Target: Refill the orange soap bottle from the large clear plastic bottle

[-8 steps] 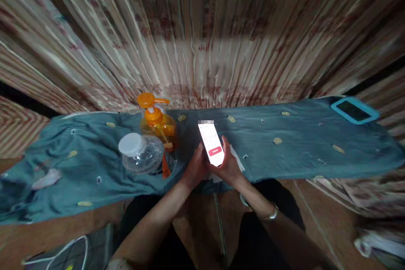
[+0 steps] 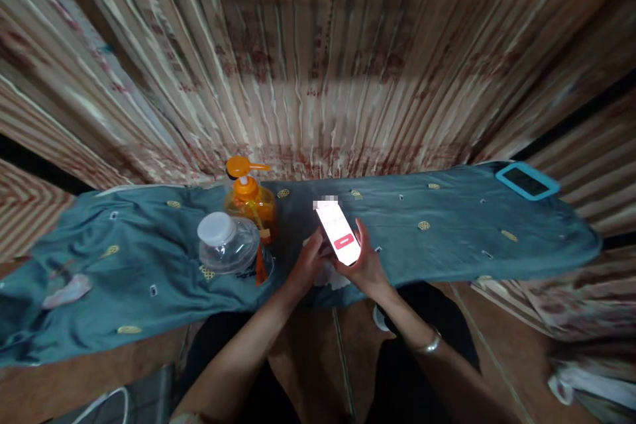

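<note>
A smartphone [image 2: 337,232] with a bright white screen and a red button is held over the cloth, tilted a little to the left. My right hand [image 2: 368,268] grips its lower right side, thumb along the edge. On the phone's lower left side is my left hand [image 2: 309,262], closed, its fingers partly hidden behind the phone. A crumpled white tissue or paper [image 2: 332,276] lies under the hands. Left of them stand a clear plastic bottle [image 2: 231,248] with a white cap and an orange pump bottle [image 2: 253,205].
A blue-green patterned cloth [image 2: 462,238] covers the narrow table. A blue-framed tablet-like device [image 2: 527,181] lies at the far right, and a small pale crumpled item [image 2: 67,291] at the left. A striped curtain [image 2: 318,112] hangs behind.
The camera view has shifted slightly. The phone appears a little lower and further right, still in my hands. More of the white tissue or paper shows below the phone, less beside my right hand.
</note>
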A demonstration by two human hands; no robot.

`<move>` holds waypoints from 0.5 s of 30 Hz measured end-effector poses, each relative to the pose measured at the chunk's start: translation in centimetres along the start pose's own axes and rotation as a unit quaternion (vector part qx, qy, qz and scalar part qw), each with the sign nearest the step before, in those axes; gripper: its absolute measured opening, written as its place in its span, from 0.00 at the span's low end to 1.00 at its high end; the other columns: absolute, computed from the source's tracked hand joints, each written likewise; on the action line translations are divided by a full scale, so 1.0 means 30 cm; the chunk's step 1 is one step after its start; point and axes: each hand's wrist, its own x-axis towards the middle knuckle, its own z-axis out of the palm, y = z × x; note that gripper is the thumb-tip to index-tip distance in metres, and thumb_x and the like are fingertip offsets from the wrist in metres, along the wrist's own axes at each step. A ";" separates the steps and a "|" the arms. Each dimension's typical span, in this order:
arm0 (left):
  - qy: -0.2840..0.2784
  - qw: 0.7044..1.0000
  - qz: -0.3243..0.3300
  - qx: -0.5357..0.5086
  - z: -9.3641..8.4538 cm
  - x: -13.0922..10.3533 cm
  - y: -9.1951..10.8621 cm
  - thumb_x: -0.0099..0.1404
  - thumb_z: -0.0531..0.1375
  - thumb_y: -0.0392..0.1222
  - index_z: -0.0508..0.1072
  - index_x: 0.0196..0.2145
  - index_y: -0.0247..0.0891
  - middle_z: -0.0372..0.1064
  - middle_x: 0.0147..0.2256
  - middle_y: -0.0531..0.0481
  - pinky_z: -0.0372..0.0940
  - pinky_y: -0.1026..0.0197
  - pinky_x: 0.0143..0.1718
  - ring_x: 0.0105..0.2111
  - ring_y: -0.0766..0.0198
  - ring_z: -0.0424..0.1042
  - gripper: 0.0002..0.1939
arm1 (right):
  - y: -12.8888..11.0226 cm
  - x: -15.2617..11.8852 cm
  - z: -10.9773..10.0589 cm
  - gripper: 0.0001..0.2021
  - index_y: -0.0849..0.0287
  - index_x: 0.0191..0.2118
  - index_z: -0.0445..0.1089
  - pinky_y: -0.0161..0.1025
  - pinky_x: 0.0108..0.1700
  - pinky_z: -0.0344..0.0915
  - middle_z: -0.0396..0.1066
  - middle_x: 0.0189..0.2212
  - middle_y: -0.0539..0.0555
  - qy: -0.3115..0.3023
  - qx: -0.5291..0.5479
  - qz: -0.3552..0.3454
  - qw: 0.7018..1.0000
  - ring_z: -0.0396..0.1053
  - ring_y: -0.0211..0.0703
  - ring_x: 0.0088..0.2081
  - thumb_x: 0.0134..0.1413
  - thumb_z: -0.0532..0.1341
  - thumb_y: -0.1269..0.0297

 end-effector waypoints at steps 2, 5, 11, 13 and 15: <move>0.033 0.999 -0.009 0.019 -0.025 0.003 0.001 0.60 0.69 0.56 0.73 0.57 0.39 0.73 0.59 0.37 0.68 0.48 0.58 0.59 0.44 0.73 0.31 | 0.019 -0.006 -0.031 0.60 0.68 0.73 0.34 0.56 0.54 0.67 0.65 0.60 0.70 0.020 -0.007 0.009 1.000 0.72 0.57 0.51 0.38 0.66 0.51; 0.035 0.999 -0.016 0.036 -0.052 -0.001 0.012 0.62 0.68 0.56 0.72 0.57 0.40 0.68 0.63 0.36 0.65 0.48 0.60 0.62 0.45 0.69 0.30 | 0.052 -0.012 -0.110 0.58 0.64 0.73 0.36 0.55 0.52 0.69 0.69 0.55 0.66 0.053 -0.025 0.035 0.998 0.73 0.53 0.46 0.40 0.66 0.52; 0.014 0.999 -0.008 0.049 -0.067 -0.003 0.029 0.62 0.66 0.59 0.70 0.57 0.40 0.70 0.61 0.35 0.61 0.46 0.63 0.63 0.44 0.69 0.31 | 0.140 -0.003 -0.328 0.54 0.61 0.73 0.39 0.57 0.56 0.67 0.68 0.55 0.63 0.134 -0.113 0.101 0.979 0.71 0.53 0.48 0.47 0.71 0.57; 0.012 0.998 -0.010 0.053 -0.068 -0.002 0.029 0.62 0.66 0.58 0.70 0.56 0.41 0.70 0.60 0.36 0.61 0.46 0.63 0.63 0.45 0.69 0.30 | 0.184 0.012 -0.399 0.51 0.60 0.73 0.41 0.58 0.57 0.67 0.68 0.56 0.63 0.149 -0.141 0.132 0.970 0.71 0.54 0.50 0.52 0.71 0.59; 0.013 0.998 -0.009 0.059 -0.068 -0.002 0.030 0.62 0.66 0.58 0.70 0.56 0.41 0.71 0.60 0.36 0.62 0.46 0.62 0.62 0.45 0.70 0.29 | 0.235 0.031 -0.466 0.51 0.58 0.74 0.39 0.59 0.57 0.67 0.68 0.56 0.63 0.173 -0.164 0.168 0.957 0.71 0.55 0.52 0.54 0.71 0.60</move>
